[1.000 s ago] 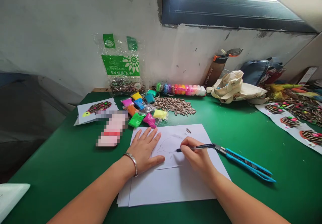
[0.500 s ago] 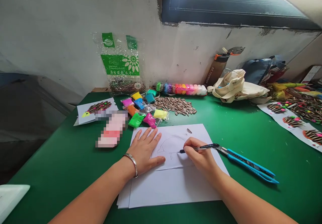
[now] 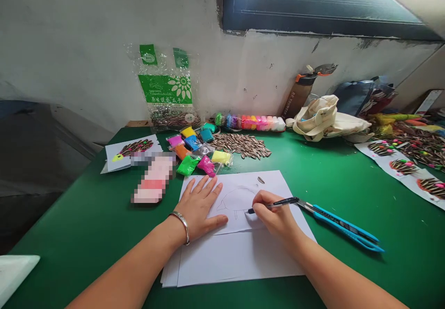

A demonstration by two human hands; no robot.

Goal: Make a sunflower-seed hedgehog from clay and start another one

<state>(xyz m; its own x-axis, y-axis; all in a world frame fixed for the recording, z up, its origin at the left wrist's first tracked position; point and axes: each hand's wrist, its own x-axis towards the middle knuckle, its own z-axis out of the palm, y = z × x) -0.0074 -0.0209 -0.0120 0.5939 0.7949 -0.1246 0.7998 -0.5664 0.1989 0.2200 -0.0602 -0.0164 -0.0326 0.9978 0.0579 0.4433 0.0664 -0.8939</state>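
White paper lies in several sheets on the green table. My left hand rests flat on its left part, fingers spread, holding nothing. With my right hand I pinch a black pen, its tip touching the paper. A thin outline drawing shows between my hands: a rounded back, a pointed snout at the left and narrow legs below. One sunflower seed sits near the top of the sheet. Beside the paper's right edge lies a blue utility knife.
Colored clay packets, a seed pile and a seed bag are behind the paper. A blurred pink object and a decorated card lie left. Seed-covered cards, a bottle and a cloth bag stand right.
The pen tip has moved very slightly down, and a second narrow leg line now shows beside it. My left hand stays on the paper.
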